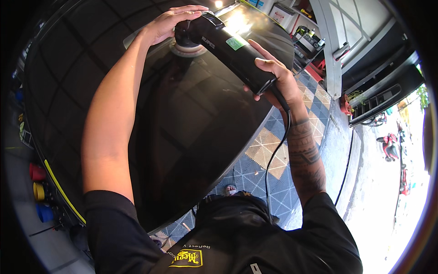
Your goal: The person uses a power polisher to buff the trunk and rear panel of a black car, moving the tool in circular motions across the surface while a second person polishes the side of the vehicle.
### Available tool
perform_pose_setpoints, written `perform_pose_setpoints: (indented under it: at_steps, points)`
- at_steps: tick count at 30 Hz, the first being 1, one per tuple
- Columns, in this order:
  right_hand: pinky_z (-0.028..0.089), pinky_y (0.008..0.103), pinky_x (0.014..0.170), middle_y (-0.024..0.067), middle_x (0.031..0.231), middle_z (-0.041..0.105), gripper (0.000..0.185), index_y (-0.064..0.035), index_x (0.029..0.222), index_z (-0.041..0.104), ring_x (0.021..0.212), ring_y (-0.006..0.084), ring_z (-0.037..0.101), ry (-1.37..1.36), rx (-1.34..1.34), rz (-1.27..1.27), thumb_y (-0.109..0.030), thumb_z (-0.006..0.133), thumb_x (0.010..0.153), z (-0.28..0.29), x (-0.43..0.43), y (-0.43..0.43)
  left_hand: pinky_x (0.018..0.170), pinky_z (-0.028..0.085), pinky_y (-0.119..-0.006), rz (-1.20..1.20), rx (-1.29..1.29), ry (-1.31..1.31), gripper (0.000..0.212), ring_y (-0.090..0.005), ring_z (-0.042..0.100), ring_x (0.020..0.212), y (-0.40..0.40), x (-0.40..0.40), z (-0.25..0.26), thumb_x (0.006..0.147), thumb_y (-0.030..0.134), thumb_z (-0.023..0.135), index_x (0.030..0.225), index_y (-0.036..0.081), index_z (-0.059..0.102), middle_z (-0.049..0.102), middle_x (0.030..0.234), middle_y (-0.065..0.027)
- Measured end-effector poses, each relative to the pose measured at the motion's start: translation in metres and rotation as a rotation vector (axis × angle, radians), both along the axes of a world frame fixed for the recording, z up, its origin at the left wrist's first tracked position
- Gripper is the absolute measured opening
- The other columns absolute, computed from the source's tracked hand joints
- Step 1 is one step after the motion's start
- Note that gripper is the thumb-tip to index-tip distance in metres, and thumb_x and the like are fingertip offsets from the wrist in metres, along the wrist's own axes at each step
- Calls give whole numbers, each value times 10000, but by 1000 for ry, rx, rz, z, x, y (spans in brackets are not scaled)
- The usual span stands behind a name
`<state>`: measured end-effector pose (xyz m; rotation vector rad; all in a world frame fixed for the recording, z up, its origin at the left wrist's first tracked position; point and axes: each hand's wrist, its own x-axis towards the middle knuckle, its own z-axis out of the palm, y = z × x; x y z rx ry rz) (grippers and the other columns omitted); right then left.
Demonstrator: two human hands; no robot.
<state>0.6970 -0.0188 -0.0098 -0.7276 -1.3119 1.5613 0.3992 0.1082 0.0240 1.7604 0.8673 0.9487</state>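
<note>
A black Rupes polishing machine lies across the top of the view, its round pad against a glossy dark car panel. Over the machine's head rests my left hand, fingers across its top and palm at its side. My right hand is wrapped around the rear of the body, beside the point where the power cord comes out. That cord hangs down along my tattooed forearm to my waist. A bright light reflects in the panel just beyond the machine.
The panel's edge curves past my body above patterned floor tiles. At the upper right stand a cart with bottles and cases and a potted plant. Red, yellow and blue buckets are at the far left. The power cord crosses my right side.
</note>
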Motion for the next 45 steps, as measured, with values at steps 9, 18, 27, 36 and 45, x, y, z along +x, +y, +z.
perform_pose_setpoints:
  at_steps: [9, 18, 27, 36, 45]
  points:
    - [517, 296, 414, 197, 1166, 624, 749, -39, 1530, 335, 637, 263, 690, -53, 7, 54, -233, 614, 862, 21, 3, -17, 961, 501, -385, 51, -44, -5, 474, -132, 595, 1144, -34, -3, 23, 951, 394, 642, 1384, 206, 596, 626, 1299, 9]
    - [518, 287, 422, 180, 1117, 647, 743, -46, 1530, 342, 640, 244, 692, -60, 11, 72, -233, 613, 865, 34, 0, -30, 986, 489, -393, 93, -56, -17, 486, -155, 588, 1179, -56, -5, 35, 954, 381, 636, 1393, 181, 581, 613, 1323, -8]
    - [525, 278, 427, 183, 1113, 645, 738, -37, 1530, 339, 641, 228, 694, -69, 8, 106, -233, 606, 870, 26, -2, -21, 987, 489, -407, 59, -53, -1, 514, -171, 587, 1187, -50, -15, 25, 955, 372, 628, 1417, 160, 550, 603, 1338, -27]
    - [520, 277, 418, 189, 1124, 637, 744, -29, 1531, 330, 637, 233, 693, -69, 7, 137, -233, 604, 870, 33, -5, -23, 992, 484, -424, 82, -55, -6, 526, -175, 577, 1197, -60, -22, 33, 949, 387, 631, 1424, 178, 545, 597, 1343, -33]
    - [519, 283, 412, 196, 1134, 633, 751, -27, 1529, 331, 634, 241, 692, -62, 2, 140, -231, 611, 863, 33, 0, -23, 999, 480, -431, 120, -36, 31, 528, -172, 575, 1205, -69, -16, 36, 939, 413, 643, 1416, 203, 558, 593, 1342, -26]
